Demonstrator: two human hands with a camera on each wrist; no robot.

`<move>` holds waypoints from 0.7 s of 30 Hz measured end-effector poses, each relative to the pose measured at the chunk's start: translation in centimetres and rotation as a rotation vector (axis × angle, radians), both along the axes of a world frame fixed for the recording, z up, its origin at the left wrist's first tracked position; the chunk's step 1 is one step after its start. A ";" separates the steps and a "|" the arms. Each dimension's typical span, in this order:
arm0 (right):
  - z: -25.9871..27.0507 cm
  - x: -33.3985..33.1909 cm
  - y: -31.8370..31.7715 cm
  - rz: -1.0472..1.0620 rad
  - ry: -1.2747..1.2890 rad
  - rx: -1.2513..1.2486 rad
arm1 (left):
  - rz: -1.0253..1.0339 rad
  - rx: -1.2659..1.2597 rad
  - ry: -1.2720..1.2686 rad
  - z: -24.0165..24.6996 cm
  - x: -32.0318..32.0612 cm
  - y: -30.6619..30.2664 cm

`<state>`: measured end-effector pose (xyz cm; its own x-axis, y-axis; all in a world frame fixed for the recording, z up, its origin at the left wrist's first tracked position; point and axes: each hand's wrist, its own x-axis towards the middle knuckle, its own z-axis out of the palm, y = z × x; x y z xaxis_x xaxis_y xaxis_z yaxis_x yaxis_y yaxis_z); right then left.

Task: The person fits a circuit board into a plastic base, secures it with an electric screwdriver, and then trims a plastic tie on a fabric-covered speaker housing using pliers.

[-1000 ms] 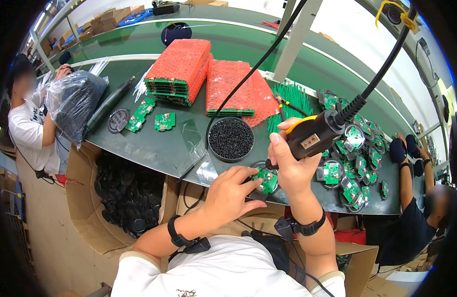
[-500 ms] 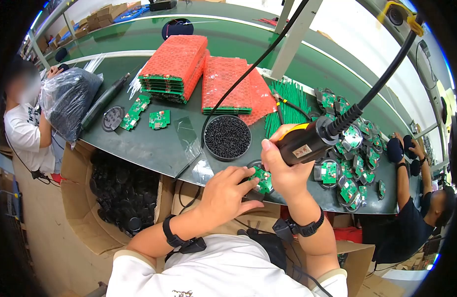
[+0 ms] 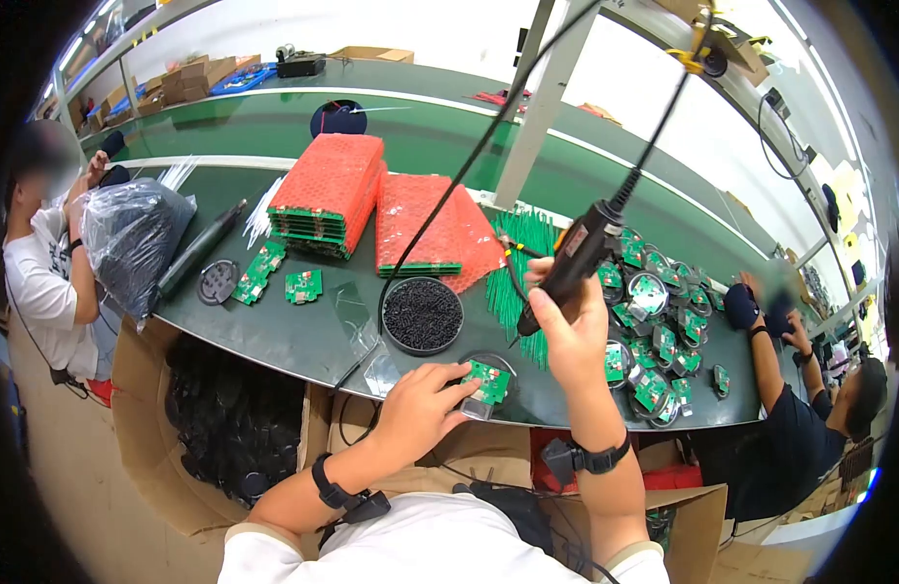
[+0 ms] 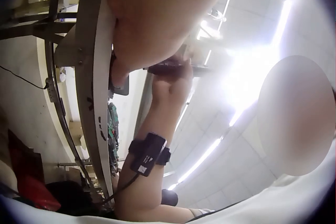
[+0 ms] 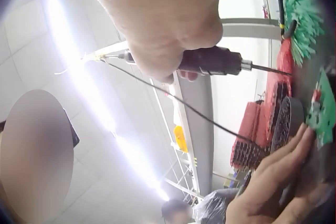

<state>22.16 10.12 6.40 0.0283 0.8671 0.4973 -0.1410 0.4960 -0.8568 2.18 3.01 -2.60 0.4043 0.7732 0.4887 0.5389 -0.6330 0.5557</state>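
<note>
In the head view my right hand (image 3: 578, 336) grips a black electric screwdriver (image 3: 578, 255), held up off the table. The right wrist view shows the driver (image 5: 215, 61) with its thin bit (image 5: 270, 69) pointing toward the table side, clear of the board. My left hand (image 3: 420, 407) rests at the table's front edge, its extended fingertips touching a green circuit board (image 3: 490, 382) that sits in a round dark housing. In the right wrist view the left fingers (image 5: 283, 174) lie against this board (image 5: 324, 109).
A round dish of small black parts (image 3: 422, 315) stands behind the left hand. Red-wrapped board stacks (image 3: 323, 195), green ties (image 3: 527, 292) and a pile of assembled housings (image 3: 663, 341) are beyond. A carton of black parts (image 3: 235, 419) stands below left. People sit at both sides.
The right hand and screwdriver have lifted away from the board, and the driver has turned more upright. The left hand stays at the board. The head view has shifted.
</note>
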 end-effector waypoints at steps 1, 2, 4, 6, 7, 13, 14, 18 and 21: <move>-0.7 1.1 -0.4 -0.234 -0.284 0.107 | -0.002 -0.035 -0.055 0.3 0.0 0.0; -1.2 2.1 -1.0 -0.469 -0.569 0.211 | -0.009 -0.027 -0.059 0.3 -0.1 0.0; -2.1 4.1 -4.1 -0.424 -0.717 0.066 | 0.010 -0.106 -0.155 0.0 -0.3 0.1; -2.9 4.7 -6.6 -0.114 -0.852 0.029 | 0.002 -0.099 -0.191 0.4 -0.3 0.1; -3.5 4.2 -7.7 -0.085 -0.881 -0.013 | -0.009 -0.104 -0.210 0.3 -0.3 0.1; -4.7 7.6 -10.3 -0.309 -0.844 0.119 | -0.176 -0.157 -0.275 2.8 2.4 0.1; -4.0 9.1 -10.6 -0.342 -0.855 0.110 | -0.148 -0.092 -0.266 2.8 2.5 0.3; -1.3 18.6 -11.0 -0.749 -0.375 -0.147 | -0.099 -0.225 -0.294 1.3 2.0 1.5; -1.5 29.2 -10.6 -1.022 -0.361 -0.153 | -0.068 -0.146 -0.244 0.3 2.0 1.9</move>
<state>51.32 -0.45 4.90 0.6441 0.5705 0.5096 0.5481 0.1205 -0.8277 4.21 4.88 -2.28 0.3420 0.8173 0.4637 0.3370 -0.5673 0.7514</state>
